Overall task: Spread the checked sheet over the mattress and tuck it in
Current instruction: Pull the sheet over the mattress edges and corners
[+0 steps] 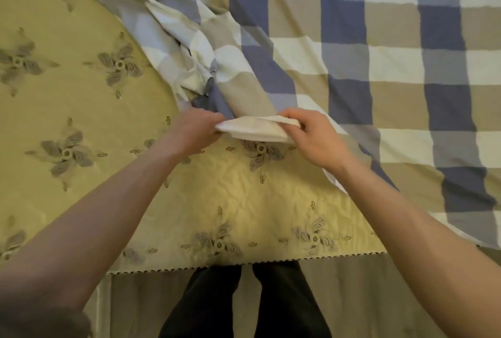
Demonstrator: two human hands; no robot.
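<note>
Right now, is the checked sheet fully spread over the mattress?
Partly spread. The checked sheet lies flat at right, bunched centrally; the mattress shows bare at left.

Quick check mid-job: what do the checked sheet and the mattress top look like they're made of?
Checked sheet: soft matte woven cloth, probably cotton or a blend; it bunches in limp folds where the left hand and right hand grip its edge. Mattress: quilted fabric with a slight sheen, puckered stitching and floral motifs.

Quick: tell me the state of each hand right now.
Left hand: closed, pinching the white edge of the checked sheet.
Right hand: closed, pinching the same edge.
</note>
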